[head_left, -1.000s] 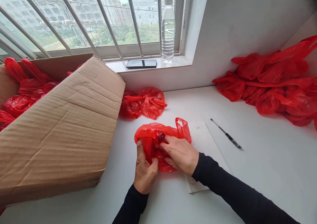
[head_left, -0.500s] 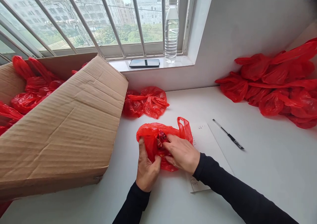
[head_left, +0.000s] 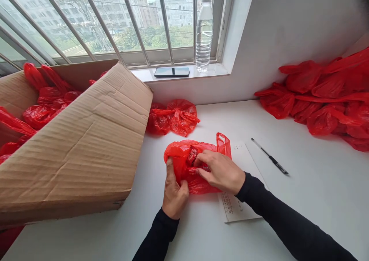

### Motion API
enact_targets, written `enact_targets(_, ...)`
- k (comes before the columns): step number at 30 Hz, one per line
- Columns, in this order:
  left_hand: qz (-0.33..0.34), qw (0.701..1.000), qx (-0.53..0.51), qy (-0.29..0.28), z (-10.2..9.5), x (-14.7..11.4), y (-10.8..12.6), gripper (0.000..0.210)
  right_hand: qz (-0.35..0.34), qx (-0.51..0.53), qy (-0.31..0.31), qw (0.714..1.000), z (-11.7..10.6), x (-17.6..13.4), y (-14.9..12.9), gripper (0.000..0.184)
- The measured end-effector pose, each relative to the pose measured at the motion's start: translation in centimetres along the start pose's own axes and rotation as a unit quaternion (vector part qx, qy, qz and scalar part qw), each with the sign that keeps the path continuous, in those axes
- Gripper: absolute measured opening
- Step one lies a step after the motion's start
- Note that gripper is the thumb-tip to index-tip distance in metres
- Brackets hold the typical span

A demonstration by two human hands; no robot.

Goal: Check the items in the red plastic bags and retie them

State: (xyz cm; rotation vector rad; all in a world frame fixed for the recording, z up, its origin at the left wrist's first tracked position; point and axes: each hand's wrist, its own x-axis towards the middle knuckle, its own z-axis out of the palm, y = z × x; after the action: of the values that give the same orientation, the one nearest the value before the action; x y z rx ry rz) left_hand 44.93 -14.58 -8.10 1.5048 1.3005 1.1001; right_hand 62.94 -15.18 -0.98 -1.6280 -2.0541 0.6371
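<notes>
A thin red plastic bag [head_left: 201, 186] lies open on the white table in front of me. My left hand [head_left: 175, 193] grips its left side, with the thumb showing and the other fingers partly hidden by the plastic. Inside the bag's mouth are small red wrapped packets [head_left: 192, 155] with printed lettering. My right hand [head_left: 220, 170] reaches into the mouth from the right, thumb and fingers curled around a small red packet that they partly cover. One bag handle stands up behind my right hand. Under the bag's right side lies a sheet of paper [head_left: 250, 168] with handwriting.
A cardboard box [head_left: 86, 145] holding red bags stands at the left. Tied red bags [head_left: 183, 117] sit behind my work, and a heap of red bags [head_left: 325, 99] lies far right. A pen [head_left: 271, 158] rests on the table; a phone [head_left: 172, 72] and water bottle [head_left: 204, 38] stand on the sill.
My right hand has drawn back slightly to the right within the bag, its fingers more curled. The printed packet shows more fully. The whole view has shifted a little.
</notes>
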Motion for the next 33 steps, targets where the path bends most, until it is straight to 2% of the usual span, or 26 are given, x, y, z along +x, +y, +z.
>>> enact_targets(4, -0.017, 1.000, -0.006, 0.018, 0.0, 0.2, 0.1, 0.091, 0.022, 0.019, 0.012, 1.000, -0.3, 0.1, -0.1, 0.006)
enact_targets(8, -0.045, 0.997, -0.014, 0.061, -0.2, 0.4, 0.7, 0.092, 0.039, 0.004, 0.026, 0.999, -0.3, 0.1, -0.2, 0.008)
enact_targets(13, -0.046, 0.996, -0.007, 0.076, -0.1, 0.4, 1.2, 0.098, 0.035, 0.003, 0.003, 0.999, -0.1, -0.1, -0.7, 0.008)
enact_targets(17, -0.044, 0.996, 0.016, 0.072, 0.0, 0.3, 0.5, 0.096, 0.095, 0.031, 0.066, 0.993, 0.5, 0.4, -0.7, 0.021)
enact_targets(19, -0.039, 0.996, 0.020, 0.071, 0.1, 0.3, 0.2, 0.094, 0.101, 0.036, 0.094, 0.990, 1.0, 0.7, -0.4, 0.023)
enact_targets(22, -0.034, 0.997, 0.019, 0.069, 0.0, 0.3, 0.3, 0.095, 0.038, 0.069, 0.098, 0.992, 1.7, 1.0, -0.1, 0.025)
enact_targets(26, -0.033, 0.995, 0.050, 0.079, 0.0, 0.5, 0.9, 0.096, -0.088, 0.196, 0.045, 0.976, 1.2, 0.9, -0.4, 0.031)
enact_targets(28, -0.033, 0.994, 0.062, 0.090, 0.1, 0.6, 1.2, 0.095, -0.103, 0.217, 0.026, 0.970, 0.7, 0.8, -0.6, 0.035)
enact_targets(30, -0.033, 0.992, 0.065, 0.101, 0.2, 0.7, 1.2, 0.092, -0.076, 0.161, 0.037, 0.983, 0.4, 0.6, -0.5, 0.035)
enact_targets(33, -0.039, 0.990, 0.076, 0.111, 0.3, 0.8, 1.1, 0.092, -0.004, -0.026, 0.039, 0.999, 0.5, 0.4, 0.0, 0.036)
